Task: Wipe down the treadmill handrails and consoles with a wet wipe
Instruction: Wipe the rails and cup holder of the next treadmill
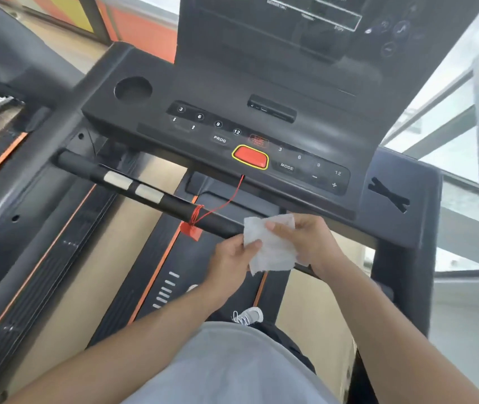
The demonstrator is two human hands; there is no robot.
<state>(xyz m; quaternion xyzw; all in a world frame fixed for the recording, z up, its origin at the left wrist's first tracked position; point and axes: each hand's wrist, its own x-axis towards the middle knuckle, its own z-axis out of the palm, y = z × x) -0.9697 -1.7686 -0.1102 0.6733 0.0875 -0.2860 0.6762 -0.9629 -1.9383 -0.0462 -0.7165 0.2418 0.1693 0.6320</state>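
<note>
Holding one wet wipe [272, 246] spread just in front of the front handrail [145, 188], the left hand [232, 258] pinches its near-left edge while the right hand [305, 240] curls over its far-right corner, both closed on the sheet. A sweep along that handrail could snag the red safety cord [220, 204] tied to it and tug the one red stop button [250, 156] beyond it. Counted: one wipe, two hands, two silver sensor plates [133, 185] on the handrail, one console [232, 112] beyond.
</note>
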